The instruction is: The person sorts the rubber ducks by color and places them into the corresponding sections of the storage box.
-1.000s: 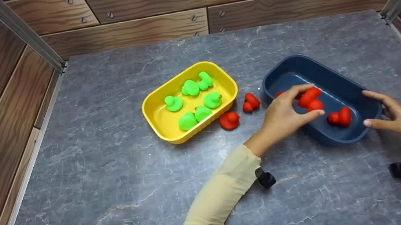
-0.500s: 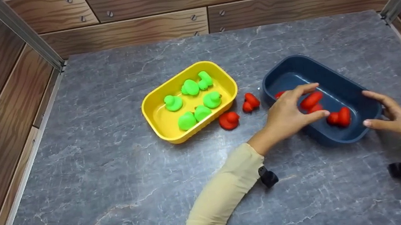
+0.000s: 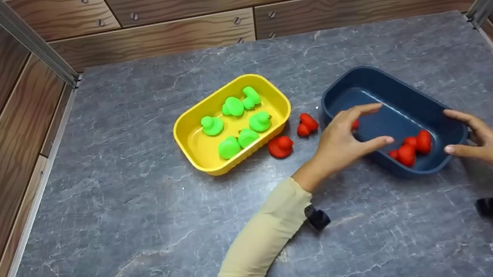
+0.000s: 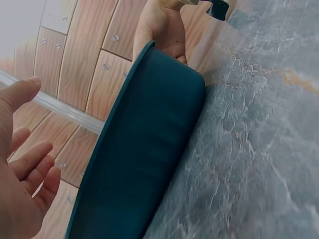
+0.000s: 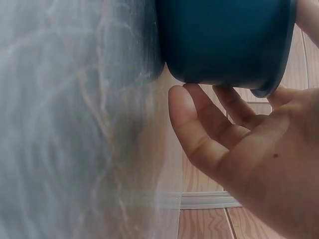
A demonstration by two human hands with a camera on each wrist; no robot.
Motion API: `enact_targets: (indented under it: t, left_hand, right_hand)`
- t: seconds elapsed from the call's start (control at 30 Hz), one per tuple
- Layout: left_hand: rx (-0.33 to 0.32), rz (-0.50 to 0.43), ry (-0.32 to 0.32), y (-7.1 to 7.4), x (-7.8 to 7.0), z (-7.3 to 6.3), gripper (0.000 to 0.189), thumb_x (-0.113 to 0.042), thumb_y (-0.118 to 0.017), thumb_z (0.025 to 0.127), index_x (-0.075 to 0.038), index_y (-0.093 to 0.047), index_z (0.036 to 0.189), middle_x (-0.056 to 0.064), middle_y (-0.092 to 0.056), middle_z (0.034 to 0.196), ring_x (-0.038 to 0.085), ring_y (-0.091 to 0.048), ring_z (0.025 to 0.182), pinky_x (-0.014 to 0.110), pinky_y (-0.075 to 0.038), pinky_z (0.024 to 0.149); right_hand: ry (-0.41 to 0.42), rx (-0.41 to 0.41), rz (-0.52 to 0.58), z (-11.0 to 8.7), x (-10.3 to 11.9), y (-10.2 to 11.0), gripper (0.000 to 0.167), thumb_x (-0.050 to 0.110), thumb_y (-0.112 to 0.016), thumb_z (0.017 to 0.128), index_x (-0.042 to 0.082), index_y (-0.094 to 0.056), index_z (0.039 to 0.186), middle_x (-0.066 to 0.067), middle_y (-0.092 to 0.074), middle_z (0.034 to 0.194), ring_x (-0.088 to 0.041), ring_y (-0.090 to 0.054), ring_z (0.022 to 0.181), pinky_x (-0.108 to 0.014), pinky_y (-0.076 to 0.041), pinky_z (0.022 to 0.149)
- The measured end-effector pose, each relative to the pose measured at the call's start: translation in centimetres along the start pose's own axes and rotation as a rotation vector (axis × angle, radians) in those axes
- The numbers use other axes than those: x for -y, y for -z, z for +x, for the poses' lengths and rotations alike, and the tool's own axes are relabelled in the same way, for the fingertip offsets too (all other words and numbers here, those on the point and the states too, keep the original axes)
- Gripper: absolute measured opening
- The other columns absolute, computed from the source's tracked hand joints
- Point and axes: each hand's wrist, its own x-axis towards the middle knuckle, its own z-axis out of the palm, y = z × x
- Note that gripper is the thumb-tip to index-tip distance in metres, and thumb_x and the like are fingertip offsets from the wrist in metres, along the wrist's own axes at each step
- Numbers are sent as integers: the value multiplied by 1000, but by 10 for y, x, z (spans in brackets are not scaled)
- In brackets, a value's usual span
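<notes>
My left hand (image 3: 341, 136) hovers over the near left side of the dark blue bin (image 3: 387, 93), thumb and fingers spread apart with nothing between them. In the left wrist view, the same hand (image 4: 22, 169) appears beside the bin's rim. Inside the bin lie red rubber ducks (image 3: 406, 154) toward the right end, and another is partly hidden behind my left hand. My right hand (image 3: 491, 144) holds the bin's right end, thumb and index finger at the rim. Seen from the right wrist, the other fingers (image 5: 202, 112) rest along the end wall.
To the left stands a yellow bin (image 3: 198, 156) with several green rubber ducks (image 3: 212, 126). Two red ducks lie on the grey marbled table between the bins: one duck (image 3: 281, 147) against the yellow bin, another duck (image 3: 306, 124) nearer the blue one. Wood-patterned walls enclose the table.
My left hand has let go of a red duck, which dropped into the blue bin next to another. The left hand then drew slightly back leftward. My right hand has stayed at the bin's end.
</notes>
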Motion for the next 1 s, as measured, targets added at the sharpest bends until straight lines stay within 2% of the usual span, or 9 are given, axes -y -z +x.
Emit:
enact_targets:
  t: [0.07, 0.17, 0.27, 0.37, 0.43, 0.5, 0.7, 0.8, 1.0]
  left_hand:
    - [-20, 10, -16, 5, 2, -4, 63, -40, -77, 80, -24, -53, 135, -10, -59, 133, 2, -51, 118, 12, -40, 96]
    - [-55, 13, -27, 13, 5, -10, 62, -39, -78, 79, -22, -54, 134, -7, -60, 131, 5, -54, 117, 15, -42, 95]
    - [-85, 0, -38, 20, 11, -16, 60, -36, -79, 79, -19, -56, 132, -5, -62, 129, 4, -55, 117, 17, -44, 95]
    - [-107, -18, -51, 28, 15, -21, 59, -32, -80, 79, -16, -57, 131, -1, -63, 127, 4, -55, 118, 20, -44, 98]
    - [-117, -26, -50, 34, 18, -25, 59, -31, -80, 79, -14, -57, 130, 1, -64, 128, 7, -56, 118, 20, -44, 97]
    - [-129, -13, -30, 39, 21, -30, 60, -32, -81, 78, -14, -57, 131, 1, -64, 127, 10, -58, 117, 22, -44, 97]
    - [-157, 29, 98, 54, 33, -43, 66, -41, -82, 74, -20, -57, 130, -4, -64, 126, 11, -59, 115, 32, -47, 97]
    - [-169, 11, 131, 59, 40, -48, 65, -40, -83, 73, -18, -58, 129, -1, -65, 124, 14, -60, 113, 33, -49, 92]
    - [-161, 19, 156, 69, 46, -54, 65, -39, -83, 74, -17, -59, 130, 3, -65, 123, 22, -62, 98, 22, -48, 76]
  right_hand:
    - [-1, 2, -1, 0, -1, 1, 79, 15, -55, 98, 36, -3, 154, -27, 13, 158, 0, -29, 131, 0, -32, 79]
    - [-3, -2, -9, 1, -1, 1, 80, 16, -55, 98, 37, -3, 154, -28, 13, 157, -5, -26, 135, 0, -32, 79]
    - [-1, -9, -10, 1, -2, 1, 80, 15, -55, 98, 36, -3, 154, -31, 12, 156, -2, -29, 131, 1, -32, 78]
    - [-15, 0, 7, 1, -1, 0, 80, 16, -55, 98, 38, -1, 154, -31, 16, 156, -27, -16, 144, 1, -31, 78]
    - [-23, 4, 18, 1, 0, 0, 81, 17, -55, 98, 39, 0, 154, -30, 19, 155, -42, -6, 144, 1, -31, 79]
    - [-25, 4, 24, 1, 1, 0, 81, 17, -55, 98, 39, 0, 154, -29, 20, 155, -49, -2, 141, 1, -30, 79]
    - [-11, 10, 48, 2, -1, -1, 80, 15, -53, 99, 38, 0, 154, -29, 21, 155, -34, -8, 144, 2, -31, 79]
    - [-11, 10, 50, 2, -1, -1, 79, 15, -53, 99, 38, 0, 154, -28, 21, 155, -27, -10, 145, 2, -31, 79]
    - [-35, 8, 31, 2, 2, -2, 80, 17, -53, 99, 40, 1, 153, -26, 23, 155, -34, -10, 144, 2, -30, 78]
